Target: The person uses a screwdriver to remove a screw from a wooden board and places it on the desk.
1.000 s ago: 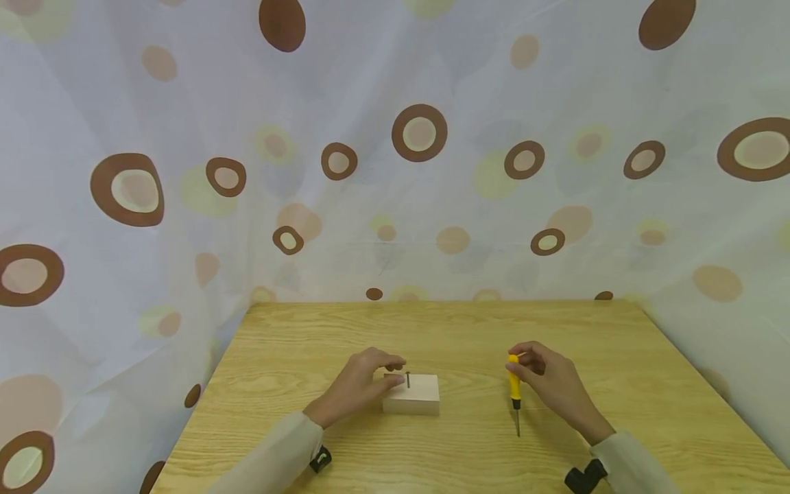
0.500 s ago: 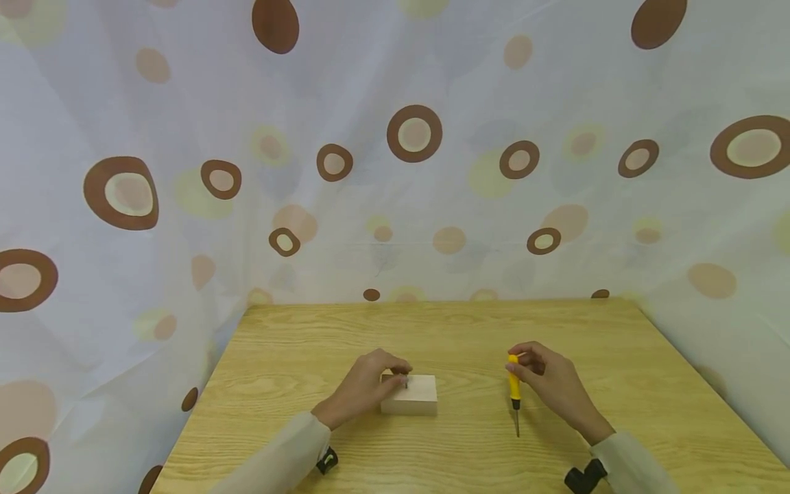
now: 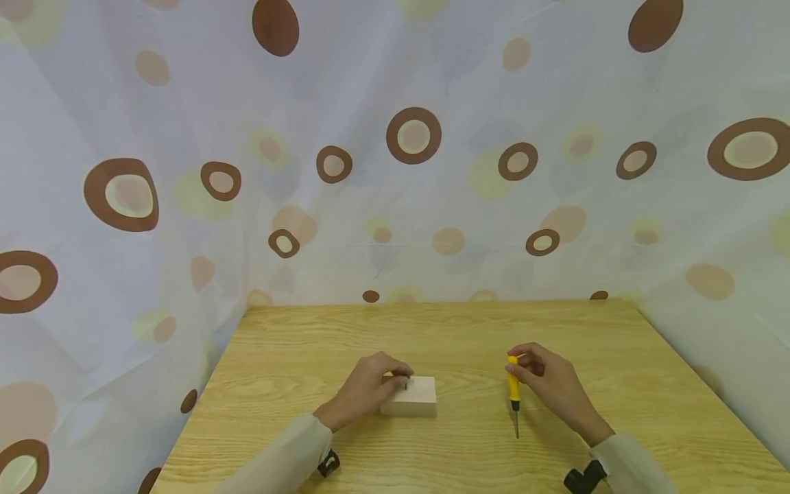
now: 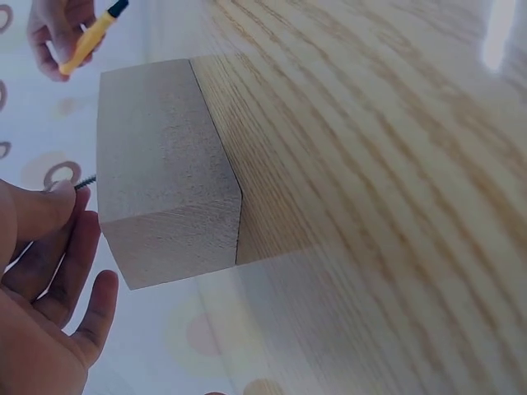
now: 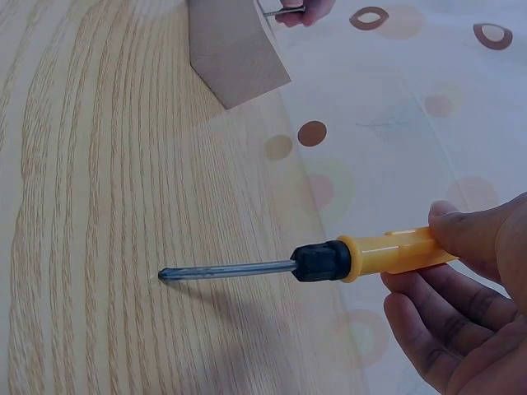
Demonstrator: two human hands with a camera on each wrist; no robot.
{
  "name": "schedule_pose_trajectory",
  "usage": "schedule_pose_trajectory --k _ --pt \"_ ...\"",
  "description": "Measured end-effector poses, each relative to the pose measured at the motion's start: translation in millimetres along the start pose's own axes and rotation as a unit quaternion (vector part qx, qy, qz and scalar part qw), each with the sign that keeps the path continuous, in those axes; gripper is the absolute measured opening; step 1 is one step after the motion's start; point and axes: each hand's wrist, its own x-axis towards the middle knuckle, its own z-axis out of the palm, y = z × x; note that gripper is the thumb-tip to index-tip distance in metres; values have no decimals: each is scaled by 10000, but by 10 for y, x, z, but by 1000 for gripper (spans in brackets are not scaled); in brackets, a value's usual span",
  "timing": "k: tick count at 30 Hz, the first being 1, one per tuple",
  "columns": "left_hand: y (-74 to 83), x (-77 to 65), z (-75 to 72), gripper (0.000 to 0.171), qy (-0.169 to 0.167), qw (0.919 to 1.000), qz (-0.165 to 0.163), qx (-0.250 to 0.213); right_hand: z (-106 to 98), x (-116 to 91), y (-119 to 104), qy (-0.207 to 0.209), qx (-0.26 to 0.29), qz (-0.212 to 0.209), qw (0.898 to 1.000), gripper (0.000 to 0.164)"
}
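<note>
A pale wooden block lies on the table near the middle in the head view. From its top face a dark screw stands upright, its head visible in the right wrist view. My left hand pinches this screw between thumb and fingers; in the left wrist view only a short threaded length of the screw shows. To the right, my right hand holds a screwdriver by its yellow handle, shaft pointing down. The screwdriver's tip is at or just above the table, apart from the block.
The wood-grain table reaches back to a white curtain with brown and yellow circle patterns. That curtain also borders the left and right sides. Small black wrist devices sit near both sleeves.
My left thumb and fingers have closed in on the screw, from a loose curve beside it to a pinch. The right hand and screwdriver have stayed nearly still.
</note>
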Motion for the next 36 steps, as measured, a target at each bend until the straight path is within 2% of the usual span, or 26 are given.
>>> schedule_pose_trajectory --k 10,15,19,23,27,36 --pt "14 -3 10 13 -25 9998 -167 -117 0 2 0 -22 55 36 10000 32" --pt "5 -1 28 10 95 9997 -171 -178 9 1 -2 -42 107 24 9999 34" --pt "1 14 17 9 274 9995 -51 -159 9 5 -2 -65 86 44 9999 34" --pt "-1 15 -34 9 450 9989 81 -90 14 20 7 -71 27 114 9999 33" --pt "-20 -16 -103 10 623 9980 58 -126 32 36 39 -87 -34 160 9998 33" --pt "-129 -150 -246 12 991 9950 107 -44 46 57 50 -116 -80 228 9996 33"
